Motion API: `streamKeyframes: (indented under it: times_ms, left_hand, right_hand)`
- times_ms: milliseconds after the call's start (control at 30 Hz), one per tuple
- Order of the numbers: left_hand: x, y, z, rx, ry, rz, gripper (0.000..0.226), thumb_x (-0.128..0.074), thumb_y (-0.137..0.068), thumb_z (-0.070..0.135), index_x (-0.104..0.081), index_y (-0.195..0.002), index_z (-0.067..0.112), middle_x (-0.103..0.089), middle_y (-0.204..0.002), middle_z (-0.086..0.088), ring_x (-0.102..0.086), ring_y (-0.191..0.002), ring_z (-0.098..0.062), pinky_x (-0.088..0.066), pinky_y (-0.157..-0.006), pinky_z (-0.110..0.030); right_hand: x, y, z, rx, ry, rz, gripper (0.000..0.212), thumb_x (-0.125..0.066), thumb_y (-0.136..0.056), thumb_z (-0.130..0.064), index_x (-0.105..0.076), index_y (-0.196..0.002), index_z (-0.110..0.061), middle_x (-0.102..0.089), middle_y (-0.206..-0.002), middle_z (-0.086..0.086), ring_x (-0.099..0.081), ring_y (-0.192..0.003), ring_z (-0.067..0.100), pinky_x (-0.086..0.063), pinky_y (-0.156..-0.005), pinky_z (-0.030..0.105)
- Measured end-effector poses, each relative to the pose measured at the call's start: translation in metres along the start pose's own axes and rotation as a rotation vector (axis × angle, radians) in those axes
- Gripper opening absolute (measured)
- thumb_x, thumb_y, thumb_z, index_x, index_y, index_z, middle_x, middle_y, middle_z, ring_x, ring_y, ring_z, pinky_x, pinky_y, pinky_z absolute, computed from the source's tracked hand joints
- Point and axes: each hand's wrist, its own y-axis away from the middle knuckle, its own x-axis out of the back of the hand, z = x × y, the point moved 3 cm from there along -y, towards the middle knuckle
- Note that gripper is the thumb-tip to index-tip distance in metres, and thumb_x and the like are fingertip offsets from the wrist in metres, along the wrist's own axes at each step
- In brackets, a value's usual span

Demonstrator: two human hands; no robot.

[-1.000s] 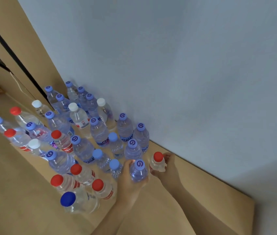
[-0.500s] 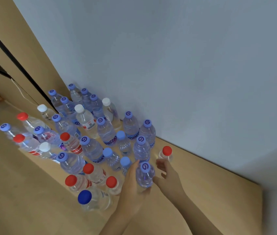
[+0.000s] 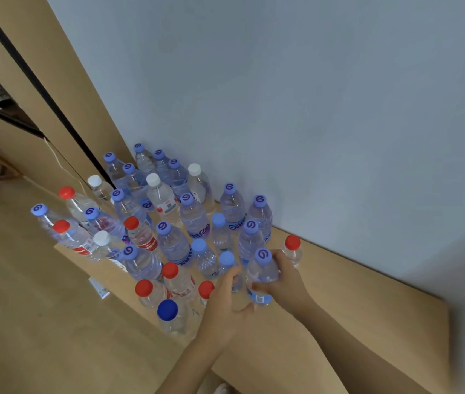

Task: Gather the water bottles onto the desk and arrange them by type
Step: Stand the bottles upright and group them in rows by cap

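Bottles crowded the desk (image 3: 353,302) left of the logo-capped bottle (image 3: 262,270). Just left of that bottle the left hand (image 3: 222,305) hung with fingers relaxed, holding nothing. The right hand (image 3: 282,280) gripped it round the body. Beyond it to the right stood a red-capped bottle (image 3: 292,250). Lifting straight up would probably spare its neighbours.

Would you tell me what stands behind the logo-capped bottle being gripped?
A red-capped clear plastic bottle by the grey wall; the right hand gripping the lilac-capped bottle covers its base.
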Motion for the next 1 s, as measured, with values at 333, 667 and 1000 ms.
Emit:
streamKeyframes:
  times_ms: [333, 667, 1000]
  left_hand:
    - [0.031, -0.031, 0.129, -0.261, 0.259, -0.124, 0.073, -0.089, -0.068, 0.013, -0.05, -0.129, 0.019, -0.068, -0.118, 0.009, -0.064, -0.114, -0.009, -0.052, -0.087, -0.021]
    - [0.073, -0.032, 0.312, -0.543, 0.383, -0.103, 0.06, -0.091, -0.062, 0.014, -0.057, -0.108, 0.033, -0.072, -0.093, 0.021, -0.07, -0.089, 0.0, -0.053, -0.066, -0.011]
    - [0.095, 0.001, 0.412, -0.742, 0.387, -0.023, 0.052, -0.09, -0.065, 0.014, -0.058, -0.101, 0.034, -0.07, -0.084, 0.025, -0.069, -0.08, 0.005, -0.049, -0.058, -0.007]
  right_hand:
    - [0.068, 0.031, -0.161, 0.331, -0.088, 0.08, 0.037, -0.086, -0.071, -0.023, -0.07, -0.104, -0.022, -0.074, -0.098, -0.001, -0.071, -0.092, 0.014, -0.058, -0.079, 0.024]
    - [0.116, 0.081, -0.341, 0.63, -0.174, 0.067, 0.021, -0.065, -0.092, -0.023, -0.069, -0.107, -0.009, -0.074, -0.094, 0.004, -0.072, -0.088, 0.02, -0.055, -0.072, 0.025]
    - [0.138, 0.136, -0.438, 0.775, -0.139, 0.126, 0.032, -0.079, -0.078, -0.023, -0.062, -0.103, -0.012, -0.068, -0.083, 0.0, -0.073, -0.082, 0.02, -0.058, -0.071, 0.031]
